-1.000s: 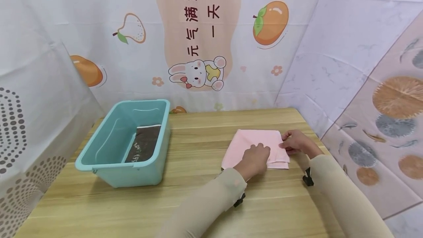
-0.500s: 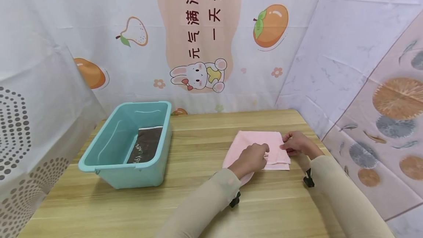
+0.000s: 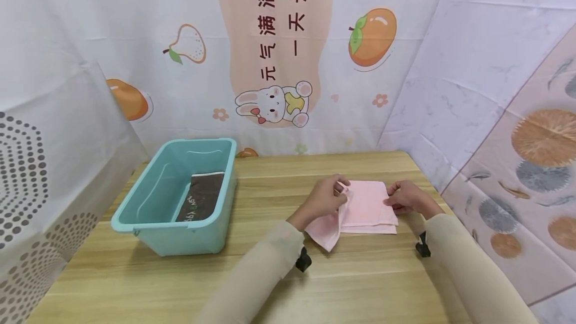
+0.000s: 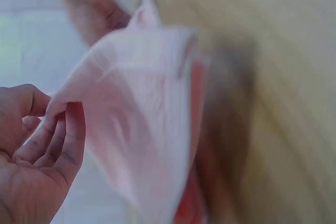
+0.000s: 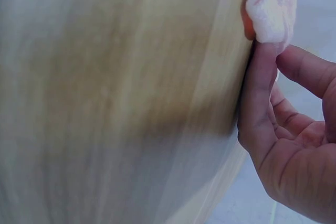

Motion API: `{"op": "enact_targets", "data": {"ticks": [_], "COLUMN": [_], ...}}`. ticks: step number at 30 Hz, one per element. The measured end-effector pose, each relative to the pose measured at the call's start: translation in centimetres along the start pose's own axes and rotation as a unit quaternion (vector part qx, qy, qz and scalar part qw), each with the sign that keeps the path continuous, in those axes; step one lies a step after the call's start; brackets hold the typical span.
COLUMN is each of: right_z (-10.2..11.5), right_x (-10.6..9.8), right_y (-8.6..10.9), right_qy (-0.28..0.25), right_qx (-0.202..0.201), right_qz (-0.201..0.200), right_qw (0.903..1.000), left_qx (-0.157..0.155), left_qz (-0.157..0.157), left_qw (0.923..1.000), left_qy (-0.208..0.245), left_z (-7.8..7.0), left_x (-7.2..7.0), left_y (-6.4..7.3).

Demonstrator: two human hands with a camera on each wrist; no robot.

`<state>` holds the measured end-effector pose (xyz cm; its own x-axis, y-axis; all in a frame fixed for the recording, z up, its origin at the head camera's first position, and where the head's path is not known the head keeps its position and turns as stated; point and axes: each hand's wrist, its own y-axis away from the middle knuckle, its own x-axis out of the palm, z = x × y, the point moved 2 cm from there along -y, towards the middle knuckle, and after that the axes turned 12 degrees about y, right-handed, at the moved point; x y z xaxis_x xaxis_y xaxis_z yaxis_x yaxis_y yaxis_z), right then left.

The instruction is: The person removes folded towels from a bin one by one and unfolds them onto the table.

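A pink towel (image 3: 366, 203), folded in layers, lies at the right side of the wooden table. My left hand (image 3: 323, 199) pinches its left part and holds that flap raised, so a corner hangs down toward the front. In the left wrist view the lifted cloth (image 4: 131, 108) drapes from between the thumb and fingers of the left hand (image 4: 42, 156). At the towel's right edge my right hand (image 3: 407, 197) pinches the layers between thumb and fingers. The right wrist view shows the towel's edge (image 5: 270, 14) between thumb and forefinger of that hand (image 5: 289, 140), low at the tabletop.
A light blue plastic bin (image 3: 180, 226) stands on the left of the table (image 3: 279, 274). Inside it lies a dark brown folded cloth (image 3: 201, 196) with pale lettering. Printed curtains (image 3: 288, 139) hang behind the table and on both sides.
My left hand has moved left and up, lifting the towel's left part into a raised flap. The right hand has stayed at the right edge. The head view has shifted slightly.
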<state>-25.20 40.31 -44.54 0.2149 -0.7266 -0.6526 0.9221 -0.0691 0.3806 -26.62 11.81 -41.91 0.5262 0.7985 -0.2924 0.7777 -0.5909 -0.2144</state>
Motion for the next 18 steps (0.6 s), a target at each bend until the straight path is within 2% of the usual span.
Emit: {"op": "enact_targets", "data": {"ticks": [3, 7, 9, 11, 13, 15, 18], "right_z": [0.0, -0.1, 0.0, 0.0, 0.1, 0.1, 0.0], "right_x": [0.0, 0.1, 0.1, 0.1, 0.0, 0.0, 0.1], "right_y": [0.0, -0.1, -0.1, -0.1, 0.0, -0.1, -0.1], "right_qy": [-0.003, -0.005, -0.005, -0.005, -0.002, 0.0, 0.005], "right_qx": [0.002, -0.001, -0.004, -0.005, -0.006, -0.005, -0.006], "right_qz": [0.0, 0.002, 0.004, 0.006, 0.007, 0.007, 0.009], "right_qw": [1.0, 1.0, 1.0, 1.0, 1.0, 1.0, 0.9999], "left_qx": [-0.008, -0.019, -0.022, -0.023, -0.042, -0.083, -0.162], "left_qz": [-0.042, -0.086, -0.113, -0.15, -0.212, -0.271, -0.308], "left_qw": [0.9974, 0.9918, 0.9901, 0.9874, 0.9762, 0.9559, 0.9301], "left_qy": [0.058, 0.093, 0.08, 0.045, -0.018, -0.076, -0.116], "left_z": [-0.1, -0.1, 0.1, 0.6, 1.5, 2.6, 4.2], "left_x": [-2.4, -6.3, -8.4, -10.2, -11.5, -12.3, -12.6], "left_y": [0.3, 1.1, 1.6, 2.1, 2.7, 3.4, 4.4]}}
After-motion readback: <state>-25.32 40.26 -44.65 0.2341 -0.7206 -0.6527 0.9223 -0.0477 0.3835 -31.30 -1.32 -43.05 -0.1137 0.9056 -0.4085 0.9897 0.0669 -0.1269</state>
